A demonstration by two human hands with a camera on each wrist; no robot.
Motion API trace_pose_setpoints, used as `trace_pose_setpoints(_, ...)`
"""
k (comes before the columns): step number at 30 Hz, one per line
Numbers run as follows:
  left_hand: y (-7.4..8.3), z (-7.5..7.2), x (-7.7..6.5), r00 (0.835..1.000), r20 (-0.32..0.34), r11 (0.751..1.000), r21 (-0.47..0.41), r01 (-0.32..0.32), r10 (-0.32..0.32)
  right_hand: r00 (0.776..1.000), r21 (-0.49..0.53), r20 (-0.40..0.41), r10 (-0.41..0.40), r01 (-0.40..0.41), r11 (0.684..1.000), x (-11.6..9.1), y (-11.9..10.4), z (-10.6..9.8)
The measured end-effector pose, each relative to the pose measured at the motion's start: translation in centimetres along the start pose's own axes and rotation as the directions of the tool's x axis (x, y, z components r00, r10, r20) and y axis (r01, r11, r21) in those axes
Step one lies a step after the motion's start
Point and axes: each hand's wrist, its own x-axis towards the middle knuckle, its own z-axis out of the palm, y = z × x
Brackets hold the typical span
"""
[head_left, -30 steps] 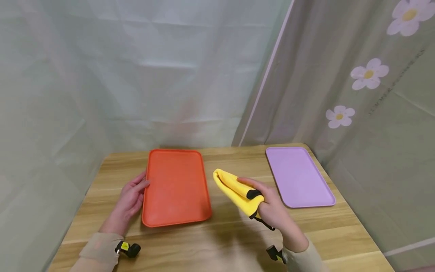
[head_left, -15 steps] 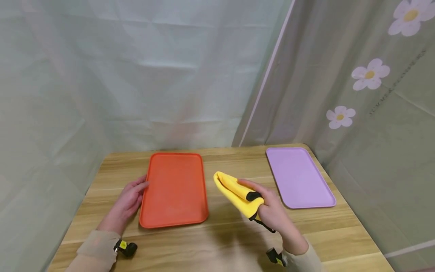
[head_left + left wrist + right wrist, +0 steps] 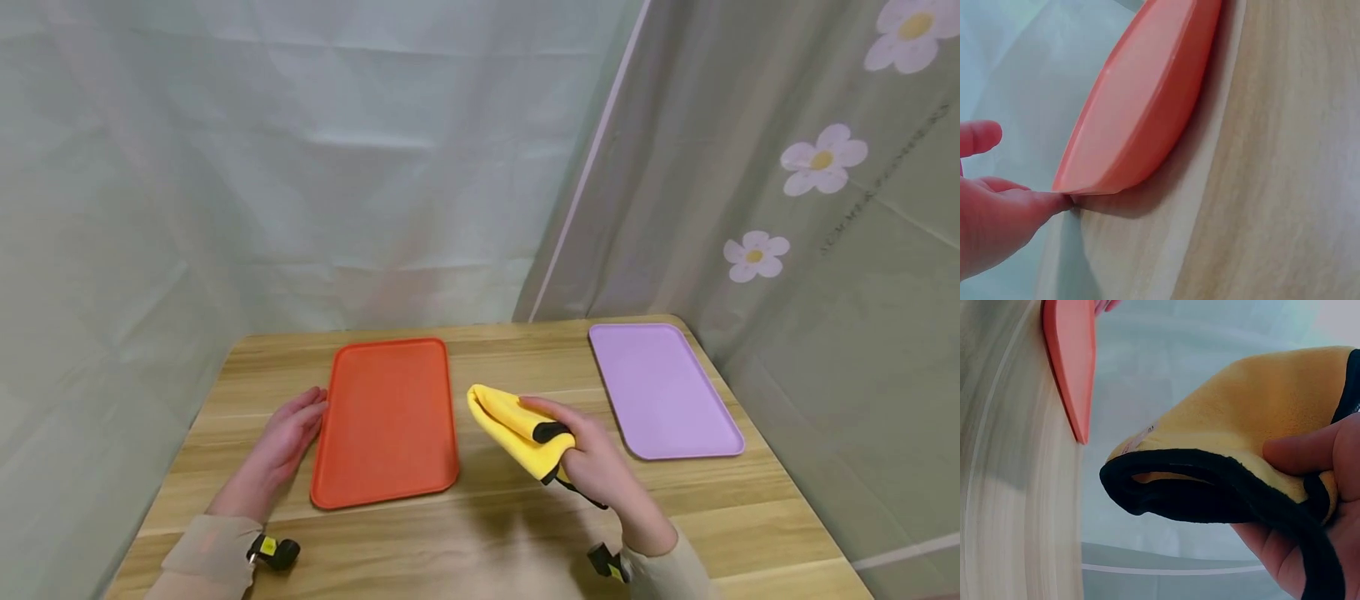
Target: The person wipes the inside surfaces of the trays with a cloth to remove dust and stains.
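An orange-red tray (image 3: pixel 386 421) lies on the wooden table, left of the middle. My left hand (image 3: pixel 287 429) is beside its left rim, fingertips right at the edge. In the left wrist view the thumb (image 3: pixel 979 137) is held up, apart from the tray (image 3: pixel 1141 100), while the fingers reach its corner. A folded yellow cloth (image 3: pixel 510 423) with black trim is pinched in my right hand (image 3: pixel 592 454), held over the table right of the tray. The right wrist view shows the thumb pressing on the cloth (image 3: pixel 1254 406) and its black edging looping below.
A purple tray (image 3: pixel 663 392) lies at the table's back right corner. Behind the wooden table (image 3: pixel 420 550) hangs a pale curtain (image 3: pixel 337 167), with a flowered one (image 3: pixel 823 158) on the right. Each wrist wears a small black camera (image 3: pixel 276 552).
The orange-red tray has come down flat onto the table, and my left thumb has come off its rim. My right hand with the cloth has shifted only slightly left.
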Motion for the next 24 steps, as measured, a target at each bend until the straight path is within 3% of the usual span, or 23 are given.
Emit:
trace_pose_setpoints(5,0.5,0.4,-0.4,0.999,-0.041,0.997,0.072,-0.024,0.027,1.000,-0.023,0.009,0.001,-0.001,1.000,0.4,0.0,0.2)
trace_pose_setpoints(8,1.3,1.7,-1.0,0.990,-0.073,0.981,0.156,-0.112,0.124,1.000,-0.011,0.011,-0.024,0.024,1.000,0.7,0.1,0.2)
trace_pose_setpoints(10,1.8,3.1,-1.3,0.973,-0.059,0.962,0.179,-0.208,0.221,0.999,0.030,0.020,-0.043,0.042,0.999,1.0,0.1,0.0)
trace_pose_setpoints(12,2.4,4.9,-1.7,0.945,0.014,0.928,0.181,-0.325,0.328,0.997,0.138,0.046,-0.070,0.063,0.989,1.4,0.1,-0.2)
trace_pose_setpoints(14,3.0,6.8,-2.1,0.902,0.123,0.885,0.176,-0.430,0.414,0.989,0.296,0.082,-0.120,0.091,0.951,1.8,0.1,-0.4)
trace_pose_setpoints(17,4.1,9.6,-2.5,0.812,0.294,0.807,0.176,-0.564,0.504,0.961,0.528,0.134,-0.241,0.137,0.838,2.7,0.4,-0.4)
trace_pose_setpoints(19,4.8,11.3,-2.7,0.752,0.385,0.764,0.160,-0.625,0.535,0.932,0.617,0.146,-0.331,0.176,0.767,3.6,0.7,-0.2)
trace_pose_setpoints(20,5.0,12.1,-2.8,0.729,0.422,0.754,0.143,-0.641,0.539,0.919,0.645,0.148,-0.366,0.191,0.740,4.0,0.8,0.0)
trace_pose_setpoints(22,5.3,13.4,-2.9,0.702,0.473,0.739,0.143,-0.658,0.533,0.890,0.688,0.143,-0.432,0.224,0.690,4.8,1.0,0.4)
trace_pose_setpoints(24,5.2,14.5,-3.1,0.705,0.495,0.741,0.166,-0.651,0.508,0.870,0.714,0.137,-0.473,0.244,0.656,5.5,1.2,1.0)
